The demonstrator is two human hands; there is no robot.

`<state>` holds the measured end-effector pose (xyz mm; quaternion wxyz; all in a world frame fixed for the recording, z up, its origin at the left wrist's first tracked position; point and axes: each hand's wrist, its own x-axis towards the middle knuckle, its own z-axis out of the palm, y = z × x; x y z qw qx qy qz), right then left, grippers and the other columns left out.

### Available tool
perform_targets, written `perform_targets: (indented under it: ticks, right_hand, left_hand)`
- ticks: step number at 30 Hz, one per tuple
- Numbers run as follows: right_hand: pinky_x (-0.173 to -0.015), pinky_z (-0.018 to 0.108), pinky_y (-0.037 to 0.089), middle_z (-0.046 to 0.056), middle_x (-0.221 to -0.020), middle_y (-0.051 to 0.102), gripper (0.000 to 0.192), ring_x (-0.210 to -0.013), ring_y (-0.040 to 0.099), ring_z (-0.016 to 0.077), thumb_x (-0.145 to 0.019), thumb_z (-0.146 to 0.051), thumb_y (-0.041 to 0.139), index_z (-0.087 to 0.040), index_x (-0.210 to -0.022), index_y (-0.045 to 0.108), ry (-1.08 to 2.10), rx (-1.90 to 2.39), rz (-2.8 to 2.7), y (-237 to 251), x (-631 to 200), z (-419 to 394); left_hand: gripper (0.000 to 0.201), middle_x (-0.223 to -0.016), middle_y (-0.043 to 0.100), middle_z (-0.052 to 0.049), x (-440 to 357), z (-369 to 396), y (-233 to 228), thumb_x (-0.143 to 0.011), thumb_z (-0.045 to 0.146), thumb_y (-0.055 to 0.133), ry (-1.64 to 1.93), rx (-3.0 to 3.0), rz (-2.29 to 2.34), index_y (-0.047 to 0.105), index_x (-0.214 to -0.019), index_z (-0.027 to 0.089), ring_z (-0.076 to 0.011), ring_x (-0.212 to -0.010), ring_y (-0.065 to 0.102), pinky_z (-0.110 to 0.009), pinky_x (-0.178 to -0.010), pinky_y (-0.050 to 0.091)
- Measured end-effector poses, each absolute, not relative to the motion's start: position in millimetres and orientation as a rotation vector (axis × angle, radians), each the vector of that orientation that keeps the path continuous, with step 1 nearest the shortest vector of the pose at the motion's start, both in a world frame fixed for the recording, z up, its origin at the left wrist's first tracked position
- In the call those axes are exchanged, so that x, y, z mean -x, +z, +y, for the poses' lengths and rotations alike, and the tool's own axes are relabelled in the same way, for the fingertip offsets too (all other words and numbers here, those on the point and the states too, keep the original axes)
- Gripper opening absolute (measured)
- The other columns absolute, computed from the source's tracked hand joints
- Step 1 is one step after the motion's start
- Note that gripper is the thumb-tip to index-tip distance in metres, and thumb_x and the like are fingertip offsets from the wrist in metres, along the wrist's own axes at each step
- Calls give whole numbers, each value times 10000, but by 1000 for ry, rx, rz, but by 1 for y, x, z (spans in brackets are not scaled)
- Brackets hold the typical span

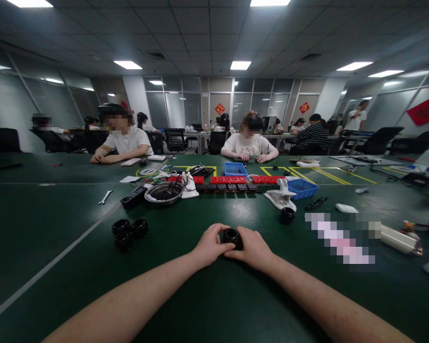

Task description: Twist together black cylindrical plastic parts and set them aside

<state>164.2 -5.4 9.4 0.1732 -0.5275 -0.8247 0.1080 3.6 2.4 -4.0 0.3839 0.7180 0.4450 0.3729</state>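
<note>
A black, round, hollow part (231, 235) stands on the green table with its round opening facing up. My left hand (211, 245) grips it from the left, fingers curled around the far side and thumb at the front. From the right, my right hand (253, 247) closes on the same part, its thumb near the left one. Three similar black round parts (123, 240) sit grouped to the left, and another black round part (288, 216) lies to the right beside a white clip-like stand (280, 195).
Across the middle run red power strips (229, 179), with a metal bowl (164, 194) of cables and blue trays (303, 189) nearby. A small wrench (105, 197) lies left. A cream cylinder (398, 239) is at right. Two people sit across the table.
</note>
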Motion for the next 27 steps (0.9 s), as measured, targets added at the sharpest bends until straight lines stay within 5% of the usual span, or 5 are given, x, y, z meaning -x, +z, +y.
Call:
perform_targets:
  ticks: [4, 9, 27]
  right_hand:
    - [-780, 331, 377, 63, -1030, 540, 554, -923, 498, 218, -606, -370, 650, -189, -1095, 460, 704, 1122, -2349, 11, -179, 4]
    - [-742, 297, 406, 42, -938, 573, 356, -837, 524, 181, -672, -237, 594, -146, -1008, 519, 1099, 990, -2279, 10, -186, 13]
    - [-544, 212, 359, -18, -704, 521, 231, -643, 482, 124, -630, -270, 627, -147, -798, 526, 926, 1211, -2264, 6, -182, 11]
  left_hand:
    - [397, -831, 488, -7, 4, 7, 0, -617, 211, 641, 844, -1856, 963, 523, -992, 153, -56, -523, 399, -170, -463, 329]
    - [417, -822, 486, -9, 6, 10, 1, -623, 218, 643, 820, -1878, 925, 523, -1017, 155, -56, -537, 391, -169, -474, 327]
    - [413, -791, 493, -1, 1, 4, 3, -595, 244, 659, 842, -1885, 1060, 530, -975, 148, -62, -517, 397, -179, -470, 331]
